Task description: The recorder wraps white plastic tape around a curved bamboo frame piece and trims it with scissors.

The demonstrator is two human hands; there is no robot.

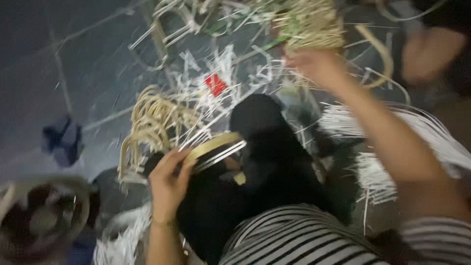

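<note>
1. The cane ring, a flat pale hoop, lies just left of centre over the person's dark lap, with its left end in the left hand.
2. The left hand is curled around the hoop's edge, thumb on top, holding it firmly.
3. The right hand reaches up toward 1 o'clock and touches a bundle of straw-coloured strips; blur hides the fingers, so I cannot tell whether they are closed on it.
4. A small red tag sits at 12 o'clock from the ring, square-edged, among white shavings; nothing on it is readable.
5. A coil of pale cane rests at 10 o'clock from the ring, just beside the left hand.
6. A sheaf of thin white strips fans out at 3 o'clock, partly covered by the right forearm.
7. A round basket at 8 o'clock is cut off by the frame edge and blurred.
8. A dark blue scrap lies on the grey floor at 9 o'clock.
9. Another person's arm shows at the upper right corner, blurred.
</note>
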